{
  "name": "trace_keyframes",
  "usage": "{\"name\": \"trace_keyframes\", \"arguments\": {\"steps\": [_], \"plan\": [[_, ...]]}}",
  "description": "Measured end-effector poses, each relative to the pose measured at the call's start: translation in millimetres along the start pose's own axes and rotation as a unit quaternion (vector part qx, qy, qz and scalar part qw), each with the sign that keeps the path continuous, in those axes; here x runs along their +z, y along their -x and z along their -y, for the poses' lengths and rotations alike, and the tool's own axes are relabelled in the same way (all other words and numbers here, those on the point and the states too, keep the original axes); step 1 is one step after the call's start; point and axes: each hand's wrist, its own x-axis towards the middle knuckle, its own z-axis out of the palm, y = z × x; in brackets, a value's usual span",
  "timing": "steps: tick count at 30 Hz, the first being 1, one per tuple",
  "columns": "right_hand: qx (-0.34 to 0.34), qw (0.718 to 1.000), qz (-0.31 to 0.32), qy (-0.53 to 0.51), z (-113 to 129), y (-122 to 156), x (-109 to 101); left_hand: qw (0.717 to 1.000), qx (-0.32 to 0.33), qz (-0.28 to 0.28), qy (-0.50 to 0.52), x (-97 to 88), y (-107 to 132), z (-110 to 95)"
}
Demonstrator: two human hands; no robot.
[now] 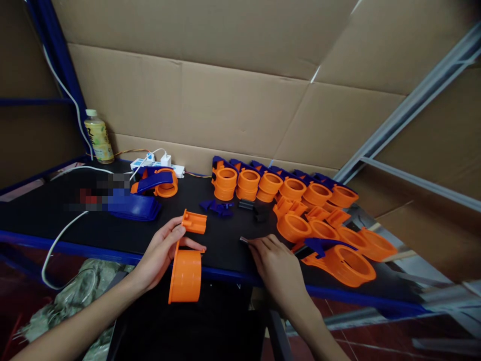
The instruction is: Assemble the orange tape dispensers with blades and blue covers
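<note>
My left hand (161,253) grips an orange plastic housing (186,271) with a round drum and a rectangular end, held at the front edge of the black table (56,215). My right hand (274,263) rests on the table, its fingers pinched on a small dark metal piece (244,240). Small dark blue parts (218,206) and a black part (246,204) lie just beyond both hands.
A row of assembled orange and blue units (281,185) lines the cardboard back wall. Loose orange housings (330,235) pile at the right. A blue part stack (133,206), a power strip (158,164), white cables and a drink bottle (98,136) sit at the left.
</note>
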Motion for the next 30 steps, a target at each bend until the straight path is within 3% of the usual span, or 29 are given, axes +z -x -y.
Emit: {"name": "trace_keyframes", "arguments": {"steps": [9,17,23,30], "plan": [[0.07,0.984,-0.005,-0.163,-3.5,-9.3,-6.7,1.0,-0.012,0.01,0.0,-1.5,-0.7,-0.2],[0.007,0.914,-0.026,-0.404,27.3,-35.2,-26.1,0.998,-0.021,0.048,-0.038,1.5,-1.4,-4.1],[-0.027,0.922,-0.067,-0.381,46.0,-52.3,-19.0,0.995,-0.029,0.072,-0.062,-3.9,-1.5,-0.8],[-0.048,0.941,-0.056,-0.331,52.9,-56.1,-7.0,0.994,-0.031,0.084,-0.066,-5.6,-4.4,-0.8]]}}
